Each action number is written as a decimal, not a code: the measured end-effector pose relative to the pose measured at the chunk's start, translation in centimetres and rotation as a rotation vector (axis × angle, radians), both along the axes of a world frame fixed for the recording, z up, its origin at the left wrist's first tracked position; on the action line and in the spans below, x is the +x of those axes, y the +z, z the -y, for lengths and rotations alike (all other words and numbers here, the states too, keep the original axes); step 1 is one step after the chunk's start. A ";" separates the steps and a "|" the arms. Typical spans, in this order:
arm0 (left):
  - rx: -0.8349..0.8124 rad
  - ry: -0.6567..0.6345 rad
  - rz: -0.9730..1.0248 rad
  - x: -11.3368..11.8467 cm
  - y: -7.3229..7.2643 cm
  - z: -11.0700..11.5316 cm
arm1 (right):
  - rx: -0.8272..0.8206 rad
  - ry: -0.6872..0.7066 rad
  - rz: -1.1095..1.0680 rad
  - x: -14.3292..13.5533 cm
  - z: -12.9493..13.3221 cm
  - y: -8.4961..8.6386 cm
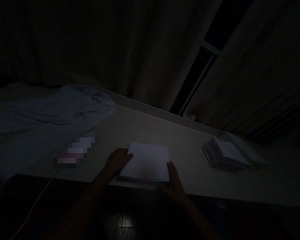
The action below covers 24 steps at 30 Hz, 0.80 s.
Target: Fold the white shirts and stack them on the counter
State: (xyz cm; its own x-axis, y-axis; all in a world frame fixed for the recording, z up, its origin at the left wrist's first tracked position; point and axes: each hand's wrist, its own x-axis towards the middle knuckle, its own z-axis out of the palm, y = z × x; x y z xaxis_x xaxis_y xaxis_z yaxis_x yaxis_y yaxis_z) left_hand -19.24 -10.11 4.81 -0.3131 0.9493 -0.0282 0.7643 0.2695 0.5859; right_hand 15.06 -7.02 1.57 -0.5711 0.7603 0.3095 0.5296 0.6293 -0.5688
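Observation:
A folded white cloth (147, 162) lies in front of me close to the near edge of the light tabletop. My left hand (118, 161) grips its left side, thumb over the top and the other fingers mostly hidden. At the opposite side, my right hand (173, 180) holds the right edge, with fingertips along the border and the thumb low near the front corner. The cloth is roughly square and looks flat. Dim light hides finer detail.
A stack of folded cloths (225, 153) stands to the right, beside a pale block-like object (247, 150). Leftward lie a large bluish-white cloth (52, 110) and a blurred-out item (76, 150) with a white cable (37, 200). Curtains (140, 50) hang behind the table's raised back edge.

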 end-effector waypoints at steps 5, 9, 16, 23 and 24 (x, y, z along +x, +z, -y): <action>-0.028 0.044 -0.054 0.0 -0.2 -0.4 | 0.024 -0.068 -0.156 0.8 -0.1 -0.4; -0.022 0.066 -0.118 0.2 -0.3 -0.6 | 0.035 -0.170 -0.183 0.3 -0.3 -0.8; 0.107 0.168 -0.172 1.2 0.1 -0.2 | 0.014 -0.227 -0.189 1.3 -0.4 -0.4; 0.472 -0.084 -0.353 6.2 1.8 -0.1 | 0.163 -0.194 -0.002 -3.6 -0.5 4.4; 0.447 -0.131 -0.376 6.7 1.8 -0.4 | 0.175 -0.158 0.067 -5.1 -0.9 4.8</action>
